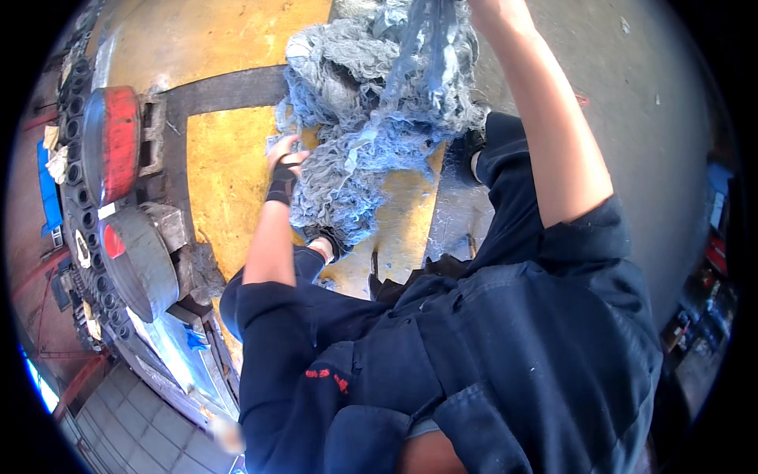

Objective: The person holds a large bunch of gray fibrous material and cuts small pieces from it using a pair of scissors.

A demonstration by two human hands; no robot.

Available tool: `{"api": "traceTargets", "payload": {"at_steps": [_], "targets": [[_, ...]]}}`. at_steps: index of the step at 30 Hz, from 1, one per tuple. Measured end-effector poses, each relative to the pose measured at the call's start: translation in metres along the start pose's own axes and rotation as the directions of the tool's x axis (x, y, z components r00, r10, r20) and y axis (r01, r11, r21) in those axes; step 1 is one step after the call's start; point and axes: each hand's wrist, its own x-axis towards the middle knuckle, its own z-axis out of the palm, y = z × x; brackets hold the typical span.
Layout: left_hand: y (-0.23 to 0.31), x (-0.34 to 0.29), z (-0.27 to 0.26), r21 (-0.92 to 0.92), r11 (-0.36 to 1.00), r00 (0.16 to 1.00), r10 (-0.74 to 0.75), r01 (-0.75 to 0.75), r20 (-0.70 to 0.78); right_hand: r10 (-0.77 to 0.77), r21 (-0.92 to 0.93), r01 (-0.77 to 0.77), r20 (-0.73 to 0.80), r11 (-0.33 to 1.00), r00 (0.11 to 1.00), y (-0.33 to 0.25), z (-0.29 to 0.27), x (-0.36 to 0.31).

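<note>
A big tangled heap of grey-blue thread waste lies on the floor in front of me, spreading between my feet. My right hand is raised at the top edge of the head view, partly cut off. From it hangs a long bunch of the same threads, which seems gripped in its fingers. At the heap's left side is my left hand, with a black band round the wrist. Its fingers are curled around something small and pale that I cannot make out.
Yellow floor panels with a dark stripe lie under the heap. To my left stand a red-faced round drum and a grey one, beside rough blocks. A row of black rings runs behind them.
</note>
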Motion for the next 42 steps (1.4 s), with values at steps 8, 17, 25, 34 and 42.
{"api": "traceTargets", "payload": {"at_steps": [8,17,25,34,42], "targets": [[0.069,0.020,0.110,-0.172,0.980,0.934,-0.028,0.095,0.356,-0.041,0.143,0.029,0.084,0.989,0.996,-0.003,0.017,-0.001],[0.089,-0.022,0.035,0.081,0.991,0.680,-0.135,0.111,0.720,-0.314,-0.254,0.303,-0.002,0.918,0.949,0.004,0.025,-0.002],[0.115,-0.043,-0.085,-0.371,0.653,0.538,-0.066,0.660,0.840,0.009,-0.662,0.170,0.257,0.730,0.966,-0.007,0.045,-0.048],[0.135,-0.062,-0.135,-0.350,0.688,0.666,-0.260,0.636,0.699,0.633,-0.542,-0.331,0.698,0.772,0.334,0.038,0.052,-0.171],[0.136,-0.052,-0.145,-0.481,0.655,0.734,-0.170,0.583,0.658,0.741,-0.614,-0.727,0.634,0.307,-0.222,0.062,0.039,-0.247]]}}
